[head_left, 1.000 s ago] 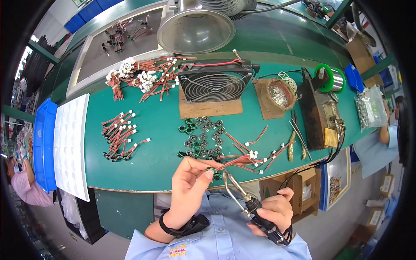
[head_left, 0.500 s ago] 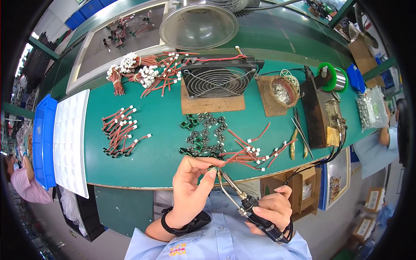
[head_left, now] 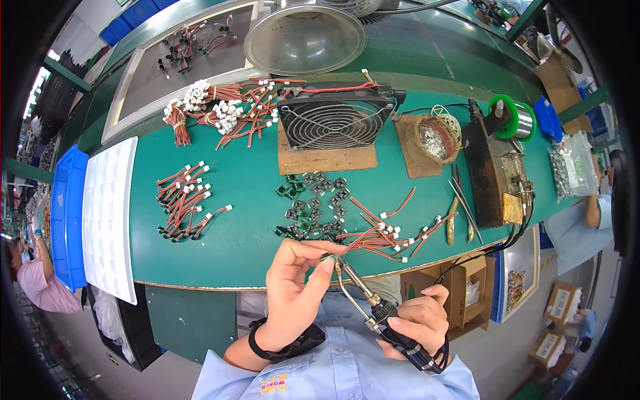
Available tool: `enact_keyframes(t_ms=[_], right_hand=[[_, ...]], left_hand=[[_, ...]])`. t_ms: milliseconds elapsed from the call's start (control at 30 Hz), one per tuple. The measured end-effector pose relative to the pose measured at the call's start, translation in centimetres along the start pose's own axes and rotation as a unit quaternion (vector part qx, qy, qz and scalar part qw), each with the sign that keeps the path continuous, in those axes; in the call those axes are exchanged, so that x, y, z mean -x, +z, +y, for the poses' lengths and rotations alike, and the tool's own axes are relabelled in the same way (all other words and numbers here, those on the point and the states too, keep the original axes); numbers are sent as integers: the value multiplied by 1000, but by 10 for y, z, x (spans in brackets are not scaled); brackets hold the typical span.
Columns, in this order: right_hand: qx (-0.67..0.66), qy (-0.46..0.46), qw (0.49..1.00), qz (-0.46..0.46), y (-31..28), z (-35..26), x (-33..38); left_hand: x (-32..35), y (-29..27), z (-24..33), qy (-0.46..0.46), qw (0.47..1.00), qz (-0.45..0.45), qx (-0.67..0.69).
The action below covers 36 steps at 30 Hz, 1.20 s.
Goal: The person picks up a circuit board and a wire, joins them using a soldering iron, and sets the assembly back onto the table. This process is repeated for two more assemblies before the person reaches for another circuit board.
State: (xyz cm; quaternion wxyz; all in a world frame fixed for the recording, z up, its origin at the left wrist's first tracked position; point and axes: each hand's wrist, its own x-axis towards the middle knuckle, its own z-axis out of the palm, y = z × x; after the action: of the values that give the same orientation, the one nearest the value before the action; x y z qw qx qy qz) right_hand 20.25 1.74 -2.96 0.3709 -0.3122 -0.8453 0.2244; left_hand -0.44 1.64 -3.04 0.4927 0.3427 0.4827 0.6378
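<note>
At the near edge of the green bench, my left hand [head_left: 298, 283] pinches a small green circuit board [head_left: 327, 259] between thumb and fingers. A red wire end meets the board there. My right hand [head_left: 419, 321] is closed around a black soldering iron [head_left: 392, 328] with a thin metal feed tube alongside; its tip touches or nearly touches the board. Just beyond the left fingers lie several dark components with green boards [head_left: 310, 208]. Red-and-black wires with white connectors [head_left: 387, 235] are spread right of them. The exact joint is partly hidden by my fingertips.
A black fan [head_left: 337, 120] stands beyond the components. Wired pieces [head_left: 187, 203] and a white tray [head_left: 110, 220] are at left, wire bundles [head_left: 207, 110] farther back. Rightward are a tip-cleaning bowl [head_left: 437, 141], tweezers [head_left: 467, 203], a solder spool [head_left: 512, 119] and a plastic bag [head_left: 573, 167].
Both my hands, the board and the iron stay almost exactly where they were. At the far right edge, a person in blue has come into view beside the cardboard boxes.
</note>
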Motion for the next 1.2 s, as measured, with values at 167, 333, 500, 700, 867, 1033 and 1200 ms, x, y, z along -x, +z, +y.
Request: enact_keyframes(t_ms=[167,333,500,700,867,1033,1200], right_hand=[[3,-2,1000,2,2,1,1],[3,-4,1000,0,2,1,2],[6,-4,1000,-3,0,2,4],[7,-2,1000,-6,-3,3,6],[10,1,1000,-14,-7,4,7],[10,-2,1000,-14,-8,3,6],[-35,39,998,32,-18,3,2]], left_hand=[[-1,1,0,-1,1000,6,12],[-2,2,1,2,1000,9,6],[-2,3,0,3,1000,9,4],[-2,5,-2,9,1000,8,-5],[-2,7,-4,18,1000,2,-15],[-1,6,-5,29,999,5,-36],[-1,6,7,4,1000,18,2]])
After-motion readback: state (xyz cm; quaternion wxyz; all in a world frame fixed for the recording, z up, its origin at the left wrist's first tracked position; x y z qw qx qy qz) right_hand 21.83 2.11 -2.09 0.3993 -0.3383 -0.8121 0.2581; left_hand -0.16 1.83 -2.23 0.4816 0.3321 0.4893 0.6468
